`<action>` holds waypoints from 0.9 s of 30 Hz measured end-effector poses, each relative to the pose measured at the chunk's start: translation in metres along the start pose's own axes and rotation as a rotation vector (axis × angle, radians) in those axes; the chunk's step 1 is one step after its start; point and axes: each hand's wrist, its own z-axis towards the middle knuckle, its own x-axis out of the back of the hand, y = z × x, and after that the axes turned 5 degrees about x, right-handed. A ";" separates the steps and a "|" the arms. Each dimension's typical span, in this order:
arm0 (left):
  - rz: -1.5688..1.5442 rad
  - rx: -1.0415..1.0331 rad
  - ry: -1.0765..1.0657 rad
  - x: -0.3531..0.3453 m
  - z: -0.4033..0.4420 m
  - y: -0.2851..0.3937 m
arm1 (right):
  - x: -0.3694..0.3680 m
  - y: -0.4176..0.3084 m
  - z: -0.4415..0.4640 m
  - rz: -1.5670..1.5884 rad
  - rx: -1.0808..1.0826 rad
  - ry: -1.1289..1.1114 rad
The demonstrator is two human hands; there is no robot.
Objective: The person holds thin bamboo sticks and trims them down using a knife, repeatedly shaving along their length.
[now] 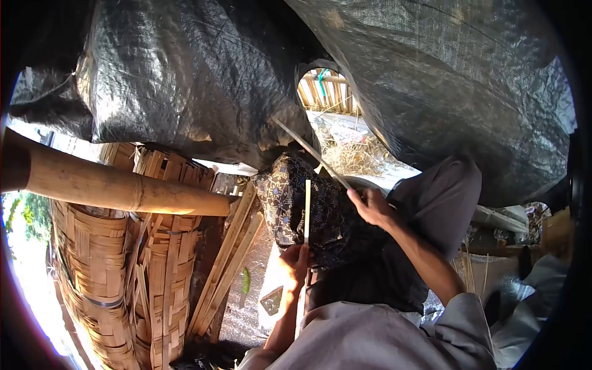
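My left hand, in front of my body, is closed on a narrow pale bamboo strip that stands upright. A longer, darker bamboo strip slants up and left from my right hand, which grips its lower end. Both strips are apart where they show. Behind them a dark patterned cloth covers my bent left knee. Shadow hides some of the left fingers.
Tall woven bamboo baskets stand at left, with a thick bamboo pole crossing above them. Split bamboo slats lean beside them. Dark tarpaulin hangs low overhead. Dry shavings lie beyond its gap.
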 end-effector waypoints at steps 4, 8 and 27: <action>0.162 -0.097 0.058 -0.010 -0.005 0.012 | -0.007 -0.002 -0.021 -0.066 0.320 0.060; 0.072 -0.314 0.204 -0.015 -0.002 -0.011 | -0.019 0.001 -0.027 -0.190 0.461 0.034; 0.418 -0.585 0.311 -0.010 -0.009 -0.021 | -0.024 0.037 0.029 -0.434 0.218 0.270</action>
